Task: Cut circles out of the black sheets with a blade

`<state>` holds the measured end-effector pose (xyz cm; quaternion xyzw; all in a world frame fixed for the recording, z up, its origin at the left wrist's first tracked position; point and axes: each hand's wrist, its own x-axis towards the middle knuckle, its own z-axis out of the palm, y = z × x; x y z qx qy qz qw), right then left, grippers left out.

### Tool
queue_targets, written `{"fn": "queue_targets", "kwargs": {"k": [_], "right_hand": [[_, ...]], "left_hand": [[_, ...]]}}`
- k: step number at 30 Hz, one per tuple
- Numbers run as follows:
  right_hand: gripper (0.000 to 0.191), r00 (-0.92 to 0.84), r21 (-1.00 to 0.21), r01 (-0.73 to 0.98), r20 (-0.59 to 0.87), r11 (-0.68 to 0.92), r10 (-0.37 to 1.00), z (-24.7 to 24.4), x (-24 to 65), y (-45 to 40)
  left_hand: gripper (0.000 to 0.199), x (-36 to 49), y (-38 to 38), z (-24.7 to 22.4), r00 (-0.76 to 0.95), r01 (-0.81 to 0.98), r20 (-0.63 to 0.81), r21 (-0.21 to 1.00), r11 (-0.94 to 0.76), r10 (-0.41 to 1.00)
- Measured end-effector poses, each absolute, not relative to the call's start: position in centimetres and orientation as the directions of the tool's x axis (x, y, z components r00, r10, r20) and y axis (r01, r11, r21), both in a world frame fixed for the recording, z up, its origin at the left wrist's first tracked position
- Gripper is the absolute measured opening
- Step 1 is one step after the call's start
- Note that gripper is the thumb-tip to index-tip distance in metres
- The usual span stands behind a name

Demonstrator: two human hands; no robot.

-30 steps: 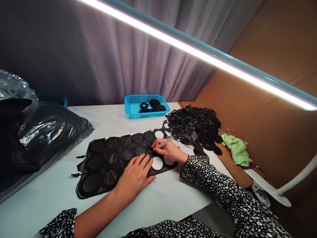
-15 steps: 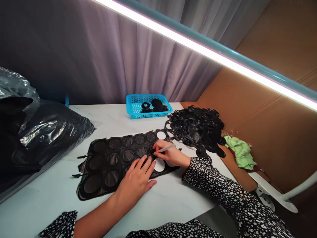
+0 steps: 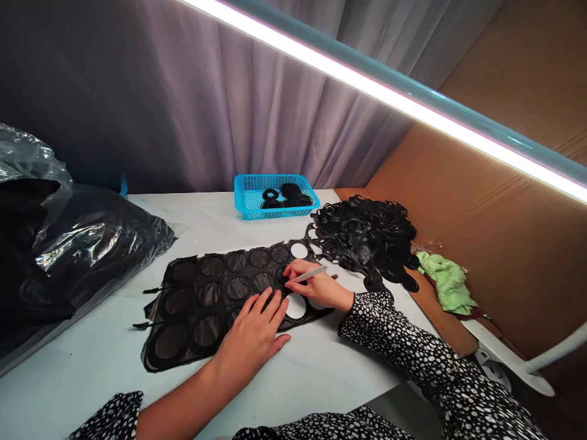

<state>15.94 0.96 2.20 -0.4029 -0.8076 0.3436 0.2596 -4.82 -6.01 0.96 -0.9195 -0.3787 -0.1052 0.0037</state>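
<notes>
A black rubber-like sheet with rows of round rings lies flat across the table. My left hand rests palm down on its lower edge, fingers spread. My right hand is closed round a thin pale pen-like tool and touches the sheet near its right end. Two openings there show white, one above my right hand and one just below it. The tool's tip and what lies under my right fingertips are partly hidden.
A blue basket with black rings stands behind the sheet. Black ring scraps are heaped at the right, near a green cloth. A plastic bag of black material fills the left. A lamp tube crosses above.
</notes>
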Motion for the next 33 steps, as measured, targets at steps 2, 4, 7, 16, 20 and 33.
{"fn": "queue_targets", "kwargs": {"k": [2,4,7,16,20,33], "right_hand": [[0.013,-0.581,-0.657,0.525,0.189,0.542,0.792,1.7,16.0,0.9],[0.012,-0.537,-0.575,0.597,0.23,0.559,0.811,1.5,16.7,1.9],[0.014,-0.25,-0.585,0.713,0.303,0.386,0.92,2.0,18.7,4.8],[0.01,-0.436,-0.704,0.531,0.251,0.472,0.865,2.5,16.6,7.6],[0.018,-0.492,-0.809,0.456,0.117,0.37,0.863,1.7,16.0,8.0],[0.019,-0.52,-0.861,0.427,0.016,0.277,0.854,2.7,15.9,8.4]], "left_hand": [[0.048,-4.9,-6.0,0.9,0.69,0.696,0.197,0.085,-0.713,0.697],[0.048,-4.9,-6.1,1.0,0.688,0.696,0.2,0.094,-0.712,0.698],[0.048,-5.0,-6.1,1.5,0.684,0.693,0.198,0.121,-0.71,0.702],[0.042,-5.1,-1.1,1.4,0.595,0.756,0.225,0.169,-0.632,0.772],[0.045,-5.5,-0.2,0.7,0.606,0.758,0.169,0.175,-0.629,0.777],[0.055,-6.2,-1.0,1.7,0.58,0.801,0.053,0.148,-0.581,0.813]]}}
